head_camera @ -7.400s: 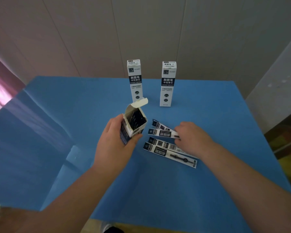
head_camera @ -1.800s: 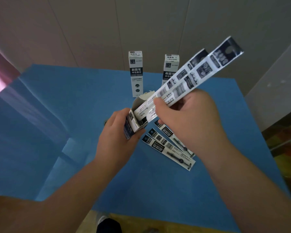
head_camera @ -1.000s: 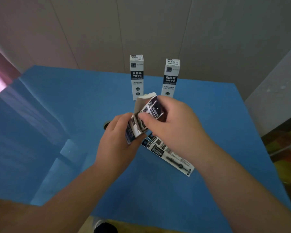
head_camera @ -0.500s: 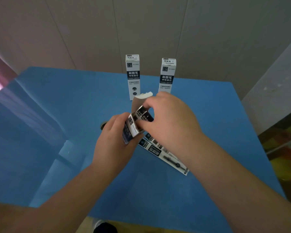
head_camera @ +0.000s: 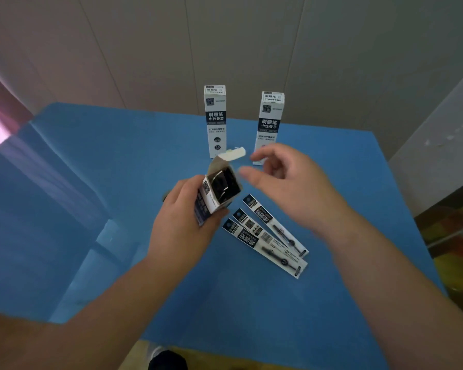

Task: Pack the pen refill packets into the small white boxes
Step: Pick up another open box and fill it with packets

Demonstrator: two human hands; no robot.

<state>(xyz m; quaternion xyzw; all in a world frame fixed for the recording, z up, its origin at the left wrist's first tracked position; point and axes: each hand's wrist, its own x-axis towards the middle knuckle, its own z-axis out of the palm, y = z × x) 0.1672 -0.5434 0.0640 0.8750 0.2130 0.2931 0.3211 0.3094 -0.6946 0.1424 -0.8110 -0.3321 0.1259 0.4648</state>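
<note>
Overhead: left hand (head_camera: pixel 182 231) grips tilted open box (head_camera: pixel 217 190), refill packets inside, flap up. Right hand (head_camera: pixel 292 188) hovers just beside box mouth, fingers (head_camera: pixel 254 177) loosely apart, empty. Three loose packets (head_camera: pixel 265 236) flat on blue tabletop (head_camera: pixel 118 161); two closed boxes (head_camera: pixel 215 121) upright behind.

A person's left hand (head_camera: pixel 182 231) grips an open white box (head_camera: pixel 216 194) tilted above a blue worktop (head_camera: pixel 91 182), its top flap (head_camera: pixel 232 153) raised and dark refill packets visible inside. The right hand (head_camera: pixel 292 188), motion-blurred, hovers just right of the box's mouth with its fingers (head_camera: pixel 262 156) loosely spread and holding nothing. Three refill packets (head_camera: pixel 267 236) lie side by side on the worktop beneath the right hand, and two closed white boxes, one on the left (head_camera: pixel 215 120) and one on the right (head_camera: pixel 270 124), stand upright near the far edge before a beige wall (head_camera: pixel 225 41).
</note>
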